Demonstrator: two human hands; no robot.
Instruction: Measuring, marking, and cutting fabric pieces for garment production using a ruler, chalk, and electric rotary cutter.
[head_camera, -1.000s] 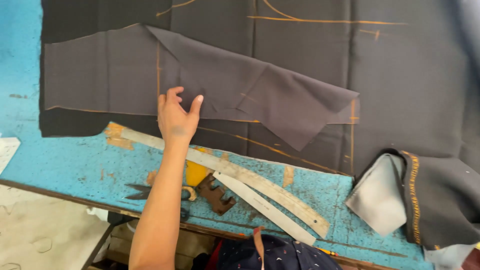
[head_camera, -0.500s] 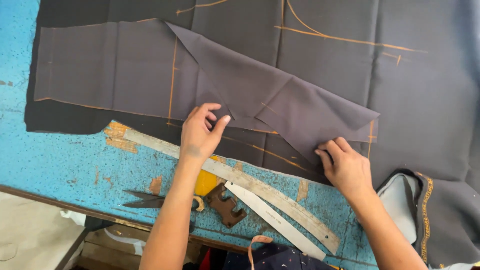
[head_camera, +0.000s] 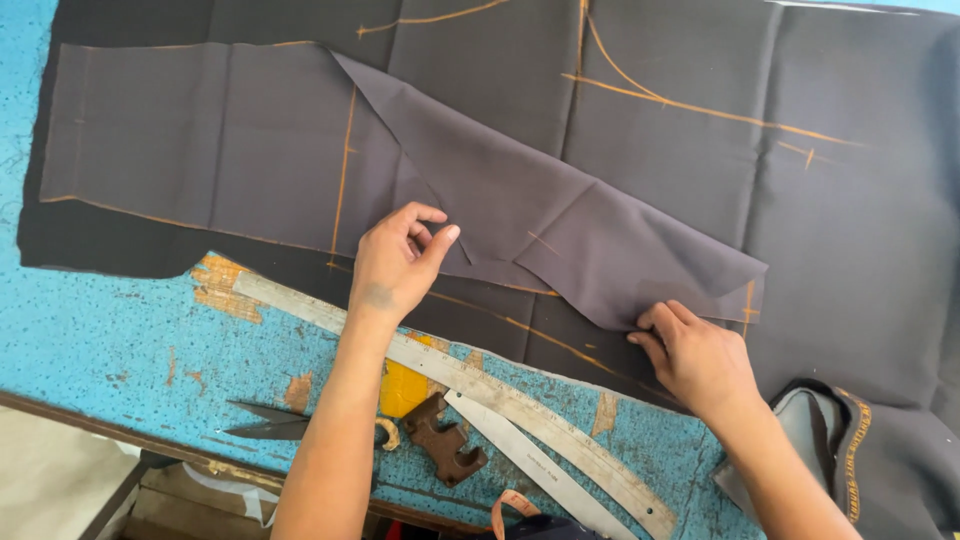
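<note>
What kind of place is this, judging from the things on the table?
Most likely a tailor's workshop or cutting room. Dark cloth marked with orange chalk lines lies spread on a worn blue table, and near its edge lie a long curved metal ruler and scissors.
</note>
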